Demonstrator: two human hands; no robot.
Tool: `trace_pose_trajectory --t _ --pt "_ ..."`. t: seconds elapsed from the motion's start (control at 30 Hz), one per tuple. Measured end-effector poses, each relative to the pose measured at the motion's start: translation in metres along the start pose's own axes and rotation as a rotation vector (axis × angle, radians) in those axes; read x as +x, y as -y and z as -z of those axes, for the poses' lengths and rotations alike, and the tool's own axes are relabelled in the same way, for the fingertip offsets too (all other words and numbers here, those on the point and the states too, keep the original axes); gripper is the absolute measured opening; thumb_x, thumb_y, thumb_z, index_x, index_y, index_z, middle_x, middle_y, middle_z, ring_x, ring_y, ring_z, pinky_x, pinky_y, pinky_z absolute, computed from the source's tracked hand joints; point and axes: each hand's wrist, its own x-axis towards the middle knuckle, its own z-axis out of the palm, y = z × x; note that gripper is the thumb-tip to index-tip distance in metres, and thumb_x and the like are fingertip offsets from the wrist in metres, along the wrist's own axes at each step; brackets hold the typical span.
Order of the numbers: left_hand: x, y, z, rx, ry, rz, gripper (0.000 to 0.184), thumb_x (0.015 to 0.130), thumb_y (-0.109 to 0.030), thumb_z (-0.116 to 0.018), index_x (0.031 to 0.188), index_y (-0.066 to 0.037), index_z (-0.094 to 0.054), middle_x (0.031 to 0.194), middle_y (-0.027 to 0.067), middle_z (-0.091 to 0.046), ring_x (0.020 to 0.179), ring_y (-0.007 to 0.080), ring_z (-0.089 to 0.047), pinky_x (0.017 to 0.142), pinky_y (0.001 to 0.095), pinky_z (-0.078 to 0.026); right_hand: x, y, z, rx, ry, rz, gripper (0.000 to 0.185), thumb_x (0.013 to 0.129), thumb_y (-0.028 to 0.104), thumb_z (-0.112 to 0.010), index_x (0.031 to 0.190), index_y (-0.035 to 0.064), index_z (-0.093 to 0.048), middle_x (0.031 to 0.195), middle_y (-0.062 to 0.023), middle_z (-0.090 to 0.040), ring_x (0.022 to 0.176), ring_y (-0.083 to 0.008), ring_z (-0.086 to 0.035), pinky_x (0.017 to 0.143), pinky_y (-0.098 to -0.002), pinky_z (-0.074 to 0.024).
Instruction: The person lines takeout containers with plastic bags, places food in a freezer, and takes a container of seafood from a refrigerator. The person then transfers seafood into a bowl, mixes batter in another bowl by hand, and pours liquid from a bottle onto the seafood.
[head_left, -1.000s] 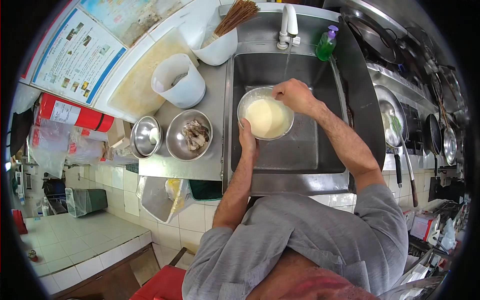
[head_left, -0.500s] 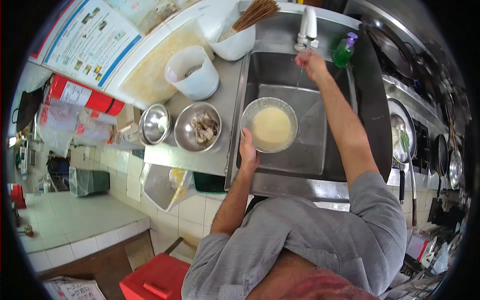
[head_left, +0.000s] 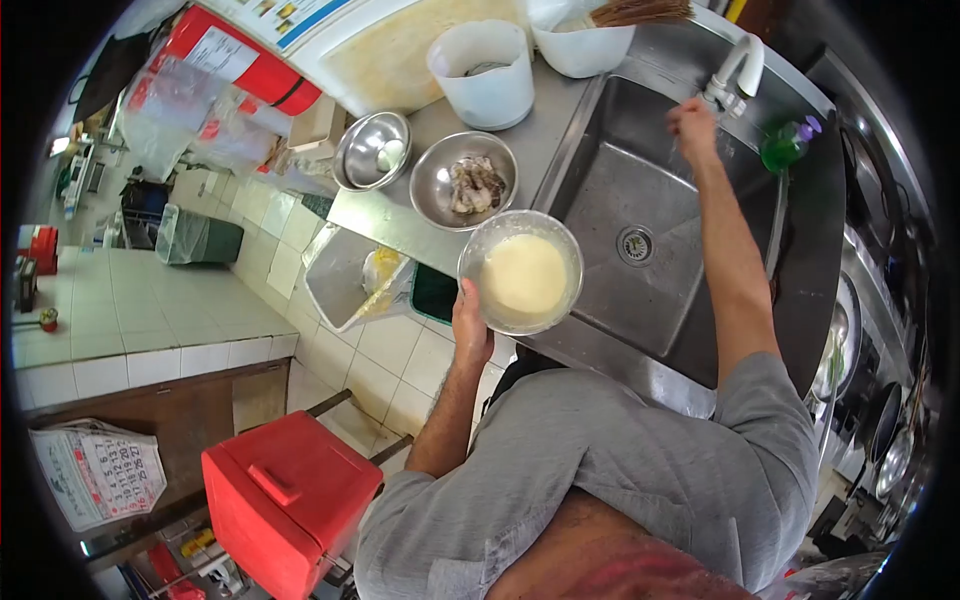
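My left hand (head_left: pixel 473 325) grips the near left side of a clear bowl (head_left: pixel 572 292). Inside the bowl is a smooth, pale yellow liquid (head_left: pixel 523 273), like batter. The bowl hangs over the sink's left front edge. My right hand (head_left: pixel 692 132) is above the far part of the sink, just below and left of the white tap (head_left: pixel 740 75). Its fingers are curled in; whether they hold anything is hidden. Left of the sink stand a steel bowl (head_left: pixel 433 200) with raw, greyish pieces, perhaps shrimp, and a smaller steel bowl (head_left: pixel 352 160) with something white in it.
The steel sink (head_left: pixel 630 310) has a round drain. A green soap bottle (head_left: pixel 783 150) with a purple pump stands to its right. White tubs (head_left: pixel 485 85) line the back, one holding a bristle brush (head_left: pixel 640 12). A lined bin (head_left: pixel 345 275) and a red box (head_left: pixel 290 490) are below left.
The view has swung left. My left hand has brought the bowl of pale liquid from over the sink to its left front edge. My right hand stays near the tap, its fingers curled.
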Motion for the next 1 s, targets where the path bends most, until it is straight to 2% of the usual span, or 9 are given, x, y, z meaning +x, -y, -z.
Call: trace_pose_trajectory --t 0.1,0.17,0.33,0.53,0.8,0.87,0.93,0.97,1.0 --pt "-0.012 -0.007 0.016 0.001 -0.040 -0.049 0.057 0.095 -0.045 -0.034 0.128 0.001 -0.037 0.123 0.0120 -0.050 0.111 0.0226 -0.050 0.094 0.0357 -0.041 -0.083 0.034 -0.074 -0.210 0.406 -0.045 0.041 0.073 0.030 -0.070 0.098 0.0037 -0.052 0.081 -0.0069 -0.058 0.053 -0.0137 -0.054 0.046 -0.0263 -0.0468" --pt "-0.014 -0.005 0.036 0.018 -0.085 -0.070 0.057 0.095 -0.045 -0.033 0.129 0.001 -0.036 0.125 0.0119 -0.049 0.113 0.0229 -0.049 0.095 0.0366 -0.039 -0.126 0.038 -0.119 -0.233 0.614 -0.182 0.057 0.076 0.042 -0.068 0.112 0.0037 -0.047 0.082 -0.0091 -0.059 0.054 -0.0135 -0.057 0.042 -0.0257 -0.0458" --pt "-0.025 -0.023 0.043 -0.023 -0.166 -0.110 0.060 0.095 -0.047 -0.032 0.131 0.000 -0.034 0.129 0.0123 -0.045 0.118 0.0243 -0.045 0.099 0.0391 -0.036 -0.180 0.039 -0.182 -0.206 0.808 -0.290 0.047 0.079 0.021 -0.061 0.119 0.0024 -0.046 0.076 -0.0124 -0.061 0.049 -0.0154 -0.057 0.039 -0.0282 -0.0456" --pt "0.010 -0.025 0.061 -0.066 -0.285 -0.262 0.060 0.094 -0.049 -0.032 0.132 -0.002 -0.033 0.128 0.0126 -0.045 0.113 0.0233 -0.049 0.092 0.0356 -0.043 -0.172 0.022 -0.135 -0.100 0.497 -0.281 0.032 0.073 0.003 -0.050 0.104 0.0013 -0.055 0.076 -0.0114 -0.062 0.052 -0.0176 -0.059 0.040 -0.0290 -0.0455" --pt "0.065 -0.044 0.019 -0.099 -0.320 -0.133 0.075 0.084 -0.062 -0.043 0.134 -0.007 -0.031 0.127 0.0090 -0.045 0.110 0.0264 -0.049 0.088 0.0431 -0.045 -0.176 0.028 -0.013 -0.247 0.322 -0.219 0.035 0.075 0.002 -0.049 0.110 0.0014 -0.053 0.077 -0.0097 -0.060 0.055 -0.0140 -0.057 0.042 -0.0273 -0.0446" --pt "0.057 -0.030 -0.001 -0.216 -0.367 -0.165 0.066 0.085 -0.061 -0.045 0.124 -0.008 -0.040 0.111 0.0027 -0.049 0.092 0.0172 -0.049 0.081 0.0376 -0.042 -0.175 0.018 0.010 -0.123 0.303 -0.280 0.034 0.075 0.001 -0.049 0.109 0.0006 -0.052 0.076 -0.0087 -0.059 0.054 -0.0128 -0.055 0.042 -0.0262 -0.0423" --pt "0.042 0.008 -0.024 -0.151 -0.177 -0.097 0.043 0.089 -0.050 -0.048 0.109 -0.013 -0.043 0.100 -0.0017 -0.044 0.091 0.0141 -0.044 0.079 0.0377 -0.040 -0.178 0.013 0.023 -0.093 0.278 -0.260 0.033 0.076 0.001 -0.048 0.108 -0.0008 -0.052 0.076 -0.0082 -0.058 0.054 -0.0114 -0.052 0.043 -0.0257 -0.0410" --pt "0.033 0.017 -0.041 -0.022 0.044 -0.069 0.044 0.089 -0.045 -0.050 0.116 -0.011 -0.041 0.108 0.0010 -0.046 0.100 0.0180 -0.046 0.082 0.0426 -0.041 -0.180 0.008 0.026 -0.084 0.302 -0.259 0.034 0.075 0.001 -0.048 0.109 -0.0009 -0.051 0.077 -0.0080 -0.058 0.055 -0.0111 -0.053 0.044 -0.0259 -0.0413" --pt "0.024 0.014 -0.076 -0.052 -0.003 0.051 0.053 0.088 -0.042 -0.053 0.125 -0.008 -0.037 0.120 0.0043 -0.044 0.114 0.0228 -0.042 0.087 0.0488 -0.040 -0.181 0.005 0.029 -0.074 0.329 -0.255 0.034 0.075 0.001 -0.048 0.109 -0.0011 -0.051 0.077 -0.0079 -0.058 0.055 -0.0109 -0.053 0.045 -0.0261 -0.0416"
